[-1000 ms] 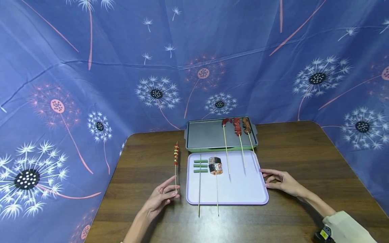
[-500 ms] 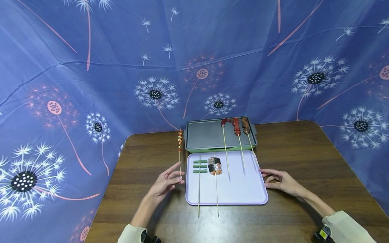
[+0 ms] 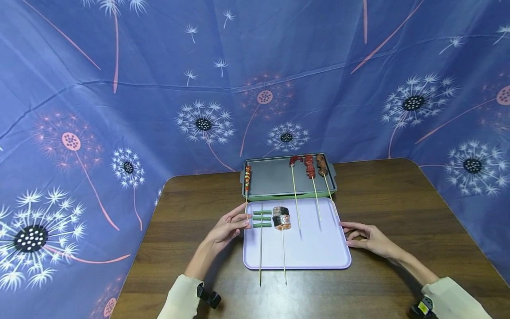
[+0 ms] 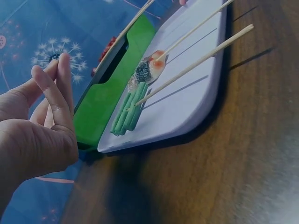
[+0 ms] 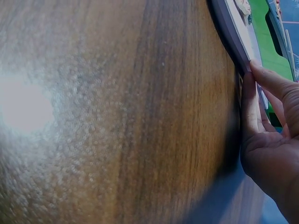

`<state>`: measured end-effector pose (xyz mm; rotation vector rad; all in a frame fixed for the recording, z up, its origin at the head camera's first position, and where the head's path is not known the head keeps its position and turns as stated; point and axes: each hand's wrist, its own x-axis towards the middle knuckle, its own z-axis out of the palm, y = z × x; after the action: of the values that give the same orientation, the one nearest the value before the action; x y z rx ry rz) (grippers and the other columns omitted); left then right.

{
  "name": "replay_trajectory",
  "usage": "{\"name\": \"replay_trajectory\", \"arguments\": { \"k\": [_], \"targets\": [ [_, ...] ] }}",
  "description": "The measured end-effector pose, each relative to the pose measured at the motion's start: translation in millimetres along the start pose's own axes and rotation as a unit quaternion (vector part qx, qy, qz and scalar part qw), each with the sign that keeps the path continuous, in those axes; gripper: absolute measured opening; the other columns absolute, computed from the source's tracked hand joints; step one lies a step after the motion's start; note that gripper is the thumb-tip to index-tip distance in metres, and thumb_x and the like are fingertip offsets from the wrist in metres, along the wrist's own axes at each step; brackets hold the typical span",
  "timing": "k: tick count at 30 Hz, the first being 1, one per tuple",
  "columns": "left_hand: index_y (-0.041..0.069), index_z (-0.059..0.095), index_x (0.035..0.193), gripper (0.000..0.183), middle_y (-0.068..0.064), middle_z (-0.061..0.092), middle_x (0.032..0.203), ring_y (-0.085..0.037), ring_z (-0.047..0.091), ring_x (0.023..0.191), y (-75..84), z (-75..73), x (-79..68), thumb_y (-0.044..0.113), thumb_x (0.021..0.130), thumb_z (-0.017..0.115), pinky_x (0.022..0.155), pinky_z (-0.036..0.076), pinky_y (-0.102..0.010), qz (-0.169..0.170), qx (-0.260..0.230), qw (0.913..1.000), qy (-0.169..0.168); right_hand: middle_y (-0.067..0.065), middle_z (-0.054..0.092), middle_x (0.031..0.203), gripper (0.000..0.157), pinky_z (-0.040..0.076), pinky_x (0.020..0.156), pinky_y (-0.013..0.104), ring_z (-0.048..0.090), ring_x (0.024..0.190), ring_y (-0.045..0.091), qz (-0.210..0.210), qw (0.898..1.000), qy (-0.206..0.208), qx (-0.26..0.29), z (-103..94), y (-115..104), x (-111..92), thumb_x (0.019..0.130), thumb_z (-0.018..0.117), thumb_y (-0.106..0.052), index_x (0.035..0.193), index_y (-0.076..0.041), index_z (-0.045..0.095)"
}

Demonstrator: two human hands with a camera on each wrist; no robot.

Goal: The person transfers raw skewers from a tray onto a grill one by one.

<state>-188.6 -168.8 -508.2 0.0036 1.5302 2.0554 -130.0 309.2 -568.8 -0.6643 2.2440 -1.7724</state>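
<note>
My left hand pinches the lower stick of a skewer threaded with small red and pale yellow pieces. The pieces are over the left end of a dark grill plate with a green base; whether they touch it I cannot tell. In the left wrist view, thumb and fingertips meet, and the stick is hard to make out. With my right hand I grip the right edge of a pale lilac tray. The right wrist view has a thumb on the tray's rim.
On the tray lie a skewer of green stalks and one of dark-skinned rolls, their sticks overhanging its front. Three skewers lie at the plate's right: a curled dark red piece, red meat and brown meat. Behind hangs a blue cloth.
My left hand has carried the red and yellow skewer forward and right, from beside the tray to over the grill plate's left end. The right hand stays at the tray's edge.
</note>
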Motion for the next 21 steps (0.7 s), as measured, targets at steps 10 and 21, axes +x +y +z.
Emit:
{"name": "replay_trajectory", "arguments": {
  "k": [10, 21],
  "targets": [
    [0.011, 0.030, 0.161, 0.071, 0.001, 0.072, 0.116, -0.007, 0.075, 0.081, 2.3, 1.6, 22.0, -0.007, 0.098, 0.058, 0.053, 0.046, -0.007, 0.002, -0.010, 0.9999, -0.003, 0.008, 0.069, 0.121, 0.056, 0.056, 0.080, 0.017, 0.071, 0.095, 0.006, 0.037, 0.999, 0.007, -0.008, -0.1, -3.3, -1.5, 0.093, 0.070, 0.000, 0.141, 0.018, 0.046],
    [0.011, 0.031, 0.161, 0.070, 0.001, 0.073, 0.115, -0.007, 0.075, 0.081, 3.8, 4.1, 30.6, -0.008, 0.099, 0.057, 0.055, 0.049, -0.007, 0.005, -0.020, 0.9998, -0.001, 0.015, 0.068, 0.122, 0.057, 0.056, 0.080, 0.017, 0.071, 0.096, 0.006, 0.036, 0.999, 0.003, -0.008, -0.5, 0.0, -2.1, 0.093, 0.070, 0.000, 0.142, 0.017, 0.046]
  ]
}}
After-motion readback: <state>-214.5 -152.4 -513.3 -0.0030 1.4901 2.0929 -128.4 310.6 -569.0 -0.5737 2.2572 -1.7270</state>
